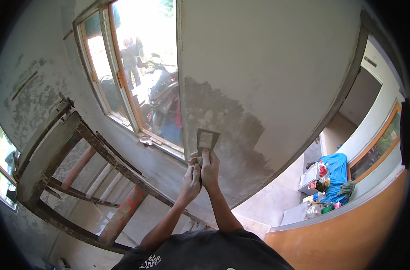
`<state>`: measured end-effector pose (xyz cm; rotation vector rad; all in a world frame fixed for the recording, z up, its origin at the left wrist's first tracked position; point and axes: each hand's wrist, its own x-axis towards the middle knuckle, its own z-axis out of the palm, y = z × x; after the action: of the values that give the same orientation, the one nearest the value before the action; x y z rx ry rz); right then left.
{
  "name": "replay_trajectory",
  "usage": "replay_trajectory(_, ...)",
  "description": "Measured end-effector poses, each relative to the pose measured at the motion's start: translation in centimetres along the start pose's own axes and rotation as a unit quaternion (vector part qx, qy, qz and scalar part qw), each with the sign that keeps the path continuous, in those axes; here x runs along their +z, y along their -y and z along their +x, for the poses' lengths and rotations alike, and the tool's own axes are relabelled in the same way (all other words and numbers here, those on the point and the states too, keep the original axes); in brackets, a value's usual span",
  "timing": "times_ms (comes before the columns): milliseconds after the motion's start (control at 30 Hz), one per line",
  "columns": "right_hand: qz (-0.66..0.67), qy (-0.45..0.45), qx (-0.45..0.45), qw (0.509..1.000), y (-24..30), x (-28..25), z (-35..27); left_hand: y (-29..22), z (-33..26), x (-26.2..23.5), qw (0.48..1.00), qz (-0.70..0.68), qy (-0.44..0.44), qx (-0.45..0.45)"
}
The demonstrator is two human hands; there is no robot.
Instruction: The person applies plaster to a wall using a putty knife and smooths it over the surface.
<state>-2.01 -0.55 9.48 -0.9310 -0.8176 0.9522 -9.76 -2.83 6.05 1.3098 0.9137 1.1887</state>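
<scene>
A putty knife [207,141] with a flat, putty-smeared blade is pressed against the grey wall [268,67], just right of the window. My right hand [209,168] grips its handle with a finger laid up along the blade. My left hand [191,177] wraps the lower handle beside it. A darker, damp patch of fresh putty [232,130] spreads over the wall around and to the right of the blade.
A window [137,76] with a wooden frame stands left of the blade; a motorbike and a person show outside. A worn wooden ladder [79,166] leans at lower left. At lower right lie a blue cloth [335,173] and assorted items beside an orange wall [349,234].
</scene>
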Motion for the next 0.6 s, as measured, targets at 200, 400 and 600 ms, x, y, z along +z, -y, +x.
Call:
replay_trajectory(200,-0.063,-0.034,-0.051,0.996,-3.8,-0.5,1.3,4.1,3.4,-1.0,0.999,-0.047,0.006,-0.015)
replay_trajectory(400,-0.139,-0.130,-0.150,0.970,-8.2,-1.0,4.2,7.3,7.3,-1.2,0.995,-0.040,0.068,0.064)
replay_trajectory(600,-0.124,-0.173,-0.124,0.969,-8.1,-0.3,3.9,6.6,7.1,-1.5,0.988,0.053,0.088,0.115)
